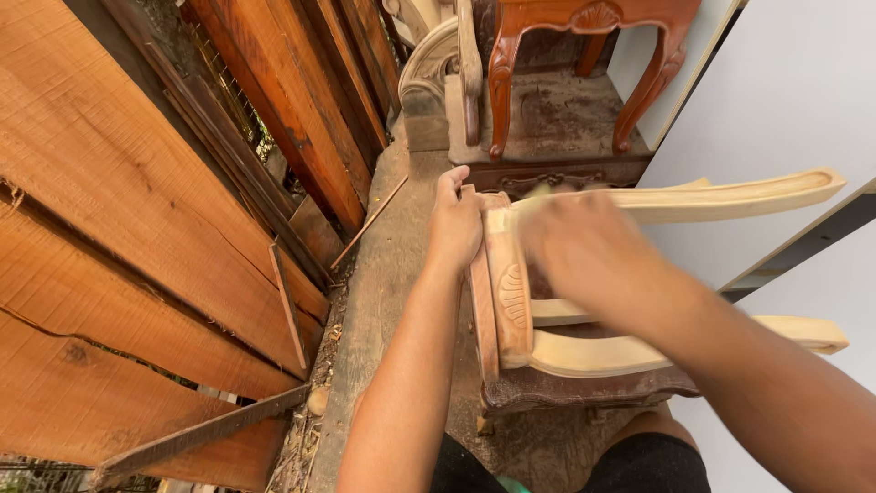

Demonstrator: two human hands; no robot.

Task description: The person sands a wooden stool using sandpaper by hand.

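An unfinished carved wooden chair frame [511, 301] lies on its side on a dark low stand in front of me, its pale curved legs [730, 196] pointing right. My left hand [454, 219] grips the top left edge of the frame. My right hand [584, 246] is blurred with motion and rests over the frame's upper part where a leg joins it. I cannot tell whether it holds anything. A shell carving shows on the frame's front rail.
Large rough reddish planks [137, 237] lean at the left. A finished red-brown carved table [584, 55] stands ahead on a dusty concrete floor [383, 301]. A white panel [785, 100] rises at the right. My knees are at the bottom edge.
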